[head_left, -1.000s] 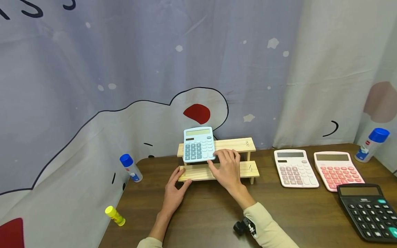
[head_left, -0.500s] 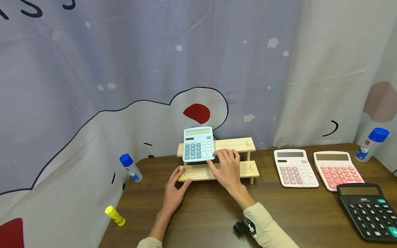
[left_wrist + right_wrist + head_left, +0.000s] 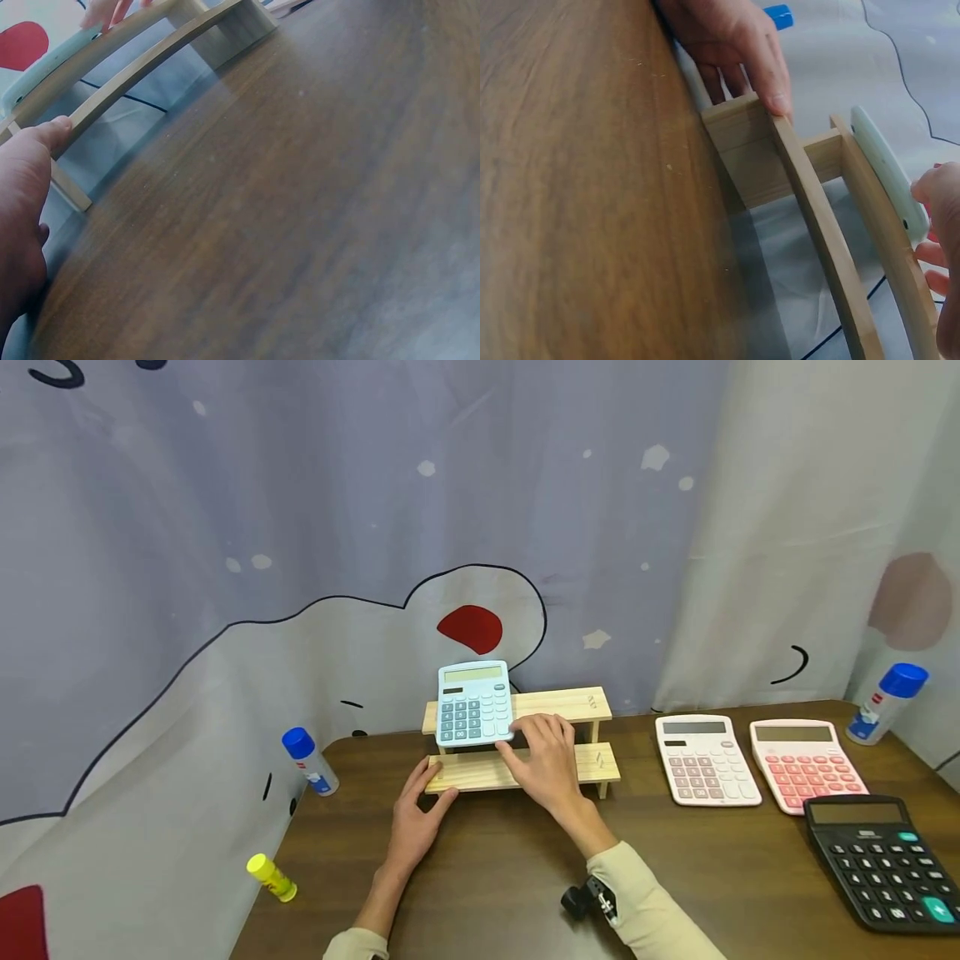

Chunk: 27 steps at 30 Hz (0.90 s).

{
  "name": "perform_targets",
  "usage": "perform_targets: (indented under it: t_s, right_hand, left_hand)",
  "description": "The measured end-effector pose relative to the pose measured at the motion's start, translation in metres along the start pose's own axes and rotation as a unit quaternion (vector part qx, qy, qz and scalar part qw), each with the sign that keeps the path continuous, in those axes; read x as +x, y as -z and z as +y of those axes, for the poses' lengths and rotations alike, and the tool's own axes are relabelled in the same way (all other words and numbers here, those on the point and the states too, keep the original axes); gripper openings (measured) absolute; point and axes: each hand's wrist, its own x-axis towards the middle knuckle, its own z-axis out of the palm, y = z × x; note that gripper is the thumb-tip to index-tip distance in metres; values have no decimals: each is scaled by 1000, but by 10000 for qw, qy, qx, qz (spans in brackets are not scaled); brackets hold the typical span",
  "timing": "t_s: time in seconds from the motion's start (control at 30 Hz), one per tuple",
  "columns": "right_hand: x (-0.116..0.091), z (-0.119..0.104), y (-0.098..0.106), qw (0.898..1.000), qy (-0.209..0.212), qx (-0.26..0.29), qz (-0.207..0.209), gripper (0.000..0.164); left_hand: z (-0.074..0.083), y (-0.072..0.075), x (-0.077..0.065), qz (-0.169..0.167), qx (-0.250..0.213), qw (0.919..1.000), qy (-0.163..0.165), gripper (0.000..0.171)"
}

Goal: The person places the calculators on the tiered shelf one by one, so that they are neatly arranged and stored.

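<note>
Wooden two-step shelf stands on the bench, and the blue calculator leans on its upper step, near the left end. The left hand grips the lower step's left corner, thumb on top, probably to keep the light shelf from sliding. The right hand touches the calculator's lower right edge with relaxed, slightly spread fingers, steadying it. The right wrist view shows the calculator from its thin edge, lying against the upper board, which the head view hides.
</note>
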Motion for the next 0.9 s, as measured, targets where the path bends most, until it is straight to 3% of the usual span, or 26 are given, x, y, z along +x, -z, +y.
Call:
perform_targets:
  t_s: [0.27,0.4,0.57,0.9]
  right_hand:
    - [2,3,14,9987,-257,443,38,23]
    - [-3,9,26,9979,-258,573,128,25]
    - [-11,24,46,9982,-298,517,63,30]
    - [-33,65,97,9946,-1007,236,25,44]
  left_hand:
    - [-1,2,2,-17,41,9999,158,57]
    - [-2,1,0,-6,38,10000,87,58]
    - [-1,2,2,58,11,10000,39,57]
    - [-2,1,2,-8,10,9999,131,58]
